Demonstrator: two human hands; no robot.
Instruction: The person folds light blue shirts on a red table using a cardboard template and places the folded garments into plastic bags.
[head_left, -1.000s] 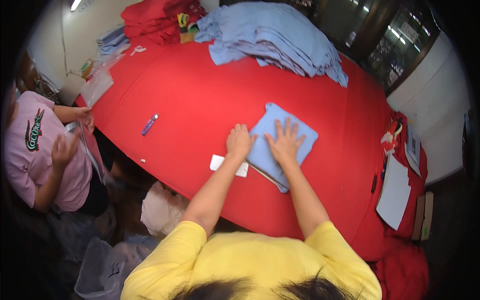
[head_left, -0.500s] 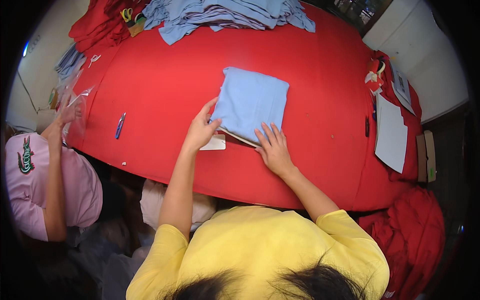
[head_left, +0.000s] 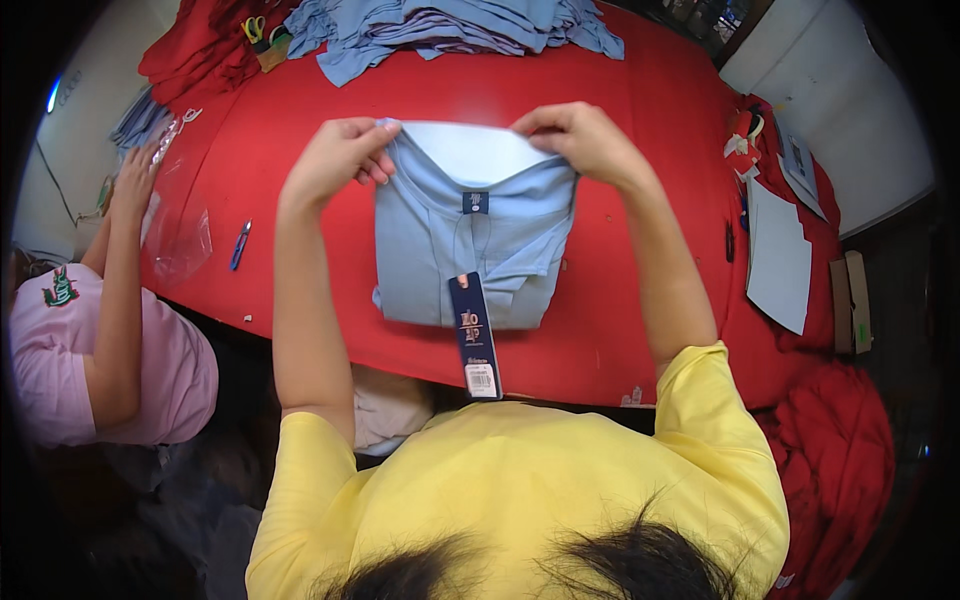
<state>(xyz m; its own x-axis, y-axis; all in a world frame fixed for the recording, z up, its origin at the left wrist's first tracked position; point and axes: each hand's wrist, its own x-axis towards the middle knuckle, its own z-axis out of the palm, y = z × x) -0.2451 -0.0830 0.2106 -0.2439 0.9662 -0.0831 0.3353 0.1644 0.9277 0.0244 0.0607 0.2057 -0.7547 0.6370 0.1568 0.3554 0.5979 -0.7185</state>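
Folded light-blue shirt held up over the red table, front facing the camera, collar end at top. Left hand pinches the shirt's top left corner, fingers curled over the edge; right hand pinches the top right corner the same way. Both grips closed on the shirt. A white card insert shows at the collar opening, between the two hands. The rest of the shirt hangs below the grips, lower edge near the table's front edge; can't tell if it touches the cloth. Dark blue hang tag dangles from the shirt's middle, down past its lower edge.

Pile of light-blue garments at the far edge of the table, red garments at far left. Blue pen lies on the table left of the left forearm. White sheets on the right end. Another person in a pink shirt at left, hand on a clear plastic bag.
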